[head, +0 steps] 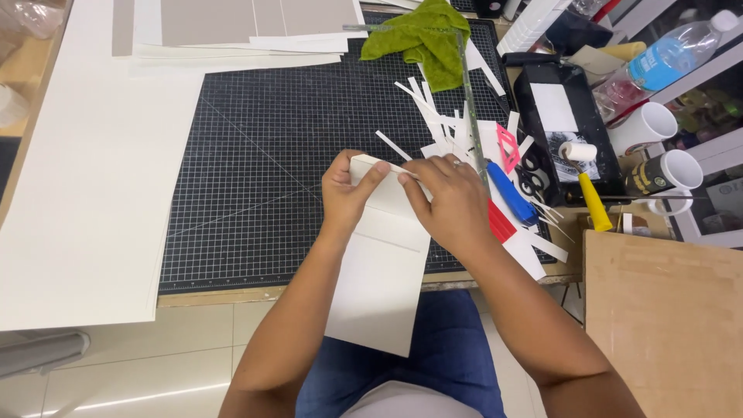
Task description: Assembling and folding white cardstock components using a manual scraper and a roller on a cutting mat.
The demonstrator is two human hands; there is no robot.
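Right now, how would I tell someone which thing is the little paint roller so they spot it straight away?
Start at the black cutting mat and go to its right edge, where a black tray sits. The paint roller lies across the tray's near end. Its bright yellow handle and white roller head set it apart from the blue knife beside it.

A cutting mat [271,170] lies on the table [232,296], a large sheet [85,193] at its left edge. A cloth [422,39] sits at the mat's far edge; paper strips [433,116] and a ruler [470,116] lie toward its right edge.
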